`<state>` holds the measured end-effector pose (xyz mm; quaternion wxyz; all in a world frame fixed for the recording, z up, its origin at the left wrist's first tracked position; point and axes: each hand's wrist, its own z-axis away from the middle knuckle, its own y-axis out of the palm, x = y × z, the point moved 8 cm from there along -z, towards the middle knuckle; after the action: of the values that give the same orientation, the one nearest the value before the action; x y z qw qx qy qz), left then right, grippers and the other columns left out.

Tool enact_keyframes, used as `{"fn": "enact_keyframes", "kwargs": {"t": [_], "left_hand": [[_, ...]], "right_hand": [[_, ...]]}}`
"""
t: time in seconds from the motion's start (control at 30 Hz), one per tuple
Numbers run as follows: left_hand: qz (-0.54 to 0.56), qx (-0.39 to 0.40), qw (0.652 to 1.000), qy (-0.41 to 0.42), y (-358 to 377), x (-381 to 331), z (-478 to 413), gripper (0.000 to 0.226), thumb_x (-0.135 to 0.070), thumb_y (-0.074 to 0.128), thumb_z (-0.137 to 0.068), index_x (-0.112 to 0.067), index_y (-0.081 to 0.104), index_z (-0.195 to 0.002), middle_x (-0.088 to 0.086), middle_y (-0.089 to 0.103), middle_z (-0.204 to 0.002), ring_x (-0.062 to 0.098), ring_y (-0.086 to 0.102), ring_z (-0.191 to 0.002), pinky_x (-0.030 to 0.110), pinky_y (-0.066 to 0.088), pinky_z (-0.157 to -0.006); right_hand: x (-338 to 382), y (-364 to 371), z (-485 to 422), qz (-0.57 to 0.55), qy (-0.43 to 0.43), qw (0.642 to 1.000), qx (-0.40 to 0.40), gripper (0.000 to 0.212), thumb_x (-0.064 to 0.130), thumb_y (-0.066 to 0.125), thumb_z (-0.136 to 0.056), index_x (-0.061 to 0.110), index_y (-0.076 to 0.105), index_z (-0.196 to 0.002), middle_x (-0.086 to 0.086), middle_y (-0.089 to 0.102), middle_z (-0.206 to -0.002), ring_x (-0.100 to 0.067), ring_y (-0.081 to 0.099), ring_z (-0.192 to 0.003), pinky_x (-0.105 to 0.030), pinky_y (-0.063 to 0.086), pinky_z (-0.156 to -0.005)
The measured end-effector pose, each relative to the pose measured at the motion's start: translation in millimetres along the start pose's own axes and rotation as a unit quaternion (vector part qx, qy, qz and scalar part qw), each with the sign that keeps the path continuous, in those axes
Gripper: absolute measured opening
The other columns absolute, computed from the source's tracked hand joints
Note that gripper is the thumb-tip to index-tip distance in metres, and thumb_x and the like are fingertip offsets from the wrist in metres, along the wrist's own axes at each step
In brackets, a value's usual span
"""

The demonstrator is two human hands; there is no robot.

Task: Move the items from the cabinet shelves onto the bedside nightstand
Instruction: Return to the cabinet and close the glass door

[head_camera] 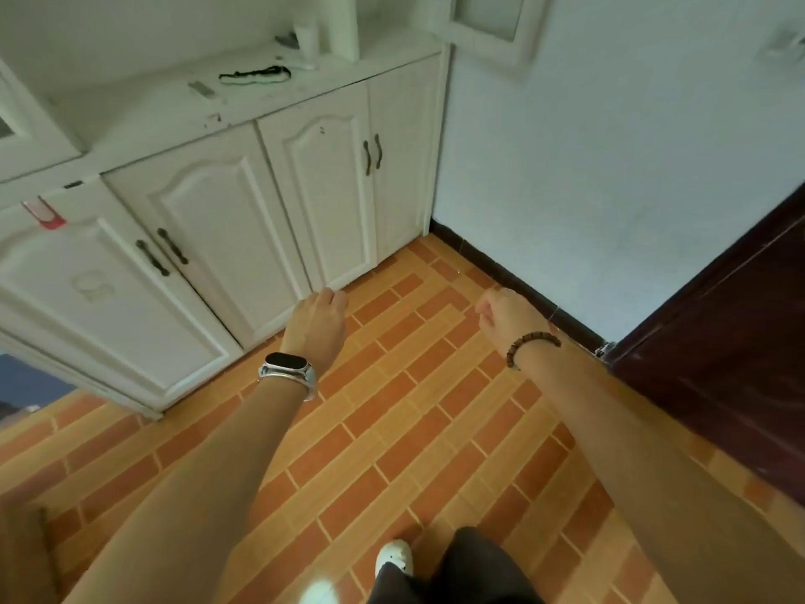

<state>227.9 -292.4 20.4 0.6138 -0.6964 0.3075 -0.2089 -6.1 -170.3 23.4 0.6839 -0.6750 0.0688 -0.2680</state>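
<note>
A white cabinet [209, 211] with closed lower doors stands ahead on the left. On its open shelf lie a black cord or necklace [255, 75], a small grey flat item [201, 89], a white tube [308, 37] and a white cylinder [344, 24]. My left hand [318, 320], with a watch on the wrist, hangs over the floor in front of the doors, fingers loosely curled and holding nothing. My right hand [505, 318], with a bead bracelet on the wrist, hangs to its right, also loosely curled and empty. No nightstand is in view.
Orange brick-pattern tile floor [414, 407] lies below. A pale wall [610, 167] meets the cabinet at the right. A dark red door [740, 342] stands at the far right. A red tag [43, 215] sticks out on the left cabinet. My shoe [394, 555] shows at the bottom.
</note>
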Motion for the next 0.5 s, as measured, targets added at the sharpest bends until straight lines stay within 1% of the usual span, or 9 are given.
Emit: {"fn": "enact_keyframes", "kwargs": {"t": [0.03, 0.13, 0.23, 0.33, 0.4, 0.5], "left_hand": [[0.001, 0.002, 1.0, 0.005, 1.8, -1.2, -10.1, 0.018, -0.006, 0.05, -0.087, -0.006, 0.057, -0.104, 0.011, 0.059, -0.095, 0.027, 0.055, -0.08, 0.038, 0.047, -0.072], [0.004, 0.005, 1.0, 0.02, 8.0, -8.3, -39.1, 0.017, -0.009, 0.051, -0.088, -0.007, 0.057, -0.104, 0.01, 0.059, -0.095, 0.027, 0.055, -0.08, 0.038, 0.047, -0.073], [0.002, 0.007, 0.999, 0.046, 15.1, -21.3, -66.3, 0.016, -0.007, 0.051, -0.087, -0.004, 0.057, -0.101, 0.013, 0.059, -0.092, 0.03, 0.055, -0.078, 0.04, 0.046, -0.072], [0.0, -0.001, 0.999, 0.045, 22.6, -30.1, -95.5, 0.016, -0.006, 0.049, -0.087, -0.005, 0.058, -0.1, 0.012, 0.058, -0.09, 0.028, 0.054, -0.076, 0.039, 0.043, -0.072], [-0.004, -0.003, 0.999, 0.039, 28.1, -34.2, -118.5, 0.016, -0.008, 0.049, -0.088, -0.007, 0.058, -0.1, 0.01, 0.059, -0.091, 0.026, 0.054, -0.077, 0.038, 0.043, -0.073], [0.001, -0.015, 1.0, 0.028, 32.8, -42.2, -160.3, 0.021, -0.01, 0.05, -0.089, -0.008, 0.058, -0.108, 0.01, 0.061, -0.098, 0.027, 0.057, -0.085, 0.039, 0.046, -0.079]], "right_hand": [[-4.5, -3.2, -5.4, -0.001, 0.005, 1.0, -0.002, 0.02, 0.022, 0.05, -0.098, 0.016, 0.06, -0.114, -0.004, 0.06, -0.112, -0.02, 0.061, -0.099, -0.033, 0.054, -0.082], [-18.8, -9.4, -23.0, -0.013, 0.025, 1.0, -0.011, 0.019, 0.022, 0.05, -0.097, 0.016, 0.061, -0.112, -0.004, 0.059, -0.11, -0.019, 0.06, -0.097, -0.029, 0.05, -0.077], [-33.2, -9.2, -45.6, -0.036, 0.029, 0.999, -0.008, 0.019, 0.022, 0.052, -0.097, 0.016, 0.061, -0.113, -0.003, 0.059, -0.113, -0.019, 0.061, -0.099, -0.028, 0.049, -0.078], [-48.3, -10.5, -73.0, -0.04, 0.022, 0.999, -0.005, 0.019, 0.023, 0.051, -0.097, 0.018, 0.061, -0.113, -0.003, 0.06, -0.112, -0.018, 0.061, -0.097, -0.028, 0.05, -0.078], [-59.5, -15.2, -93.9, -0.042, 0.018, 0.999, -0.012, 0.018, 0.022, 0.051, -0.097, 0.019, 0.061, -0.112, -0.002, 0.061, -0.11, -0.019, 0.061, -0.096, -0.03, 0.052, -0.079], [-78.6, -27.7, -131.9, -0.051, 0.018, 0.998, -0.026, 0.017, 0.022, 0.052, -0.096, 0.018, 0.061, -0.11, -0.002, 0.062, -0.106, -0.019, 0.062, -0.093, -0.035, 0.056, -0.081]]}}
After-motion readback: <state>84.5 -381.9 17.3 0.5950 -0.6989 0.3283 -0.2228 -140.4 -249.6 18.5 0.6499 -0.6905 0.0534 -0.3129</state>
